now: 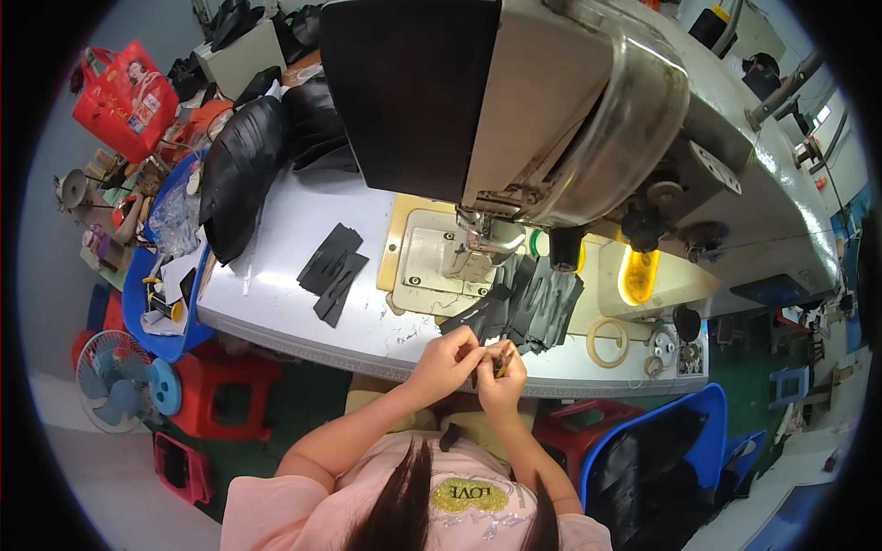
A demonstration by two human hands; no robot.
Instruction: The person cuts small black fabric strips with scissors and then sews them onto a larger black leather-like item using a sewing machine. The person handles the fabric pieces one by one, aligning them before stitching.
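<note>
Small dark item w/ a yellowish bit sits in the right hand, at the table's front edge, just below the strip pile; too small to tell exactly what it is; right fingers curled closed round it; left hand right beside, fingertips pinched narrow, can't tell what's btwn them.

Black strips lie heaped & overlapping just beyond the hands, to the right of the needle plate; smaller batch of black pieces left of it, well apart; progress: prob. mid-batch, hand work under way; which group is done & which is left, can't tell; stitches too small to check.

Sewing machine looms over the white table; tape ring at right; blue tub lower right w/ black material in it, poss. more work or finished stuff, unclear.

Writing: pink shirt has dark lettering on a glittery yellow patch; red bag, upper left, carries a printed picture & pale print; no label made out on strips.
</note>
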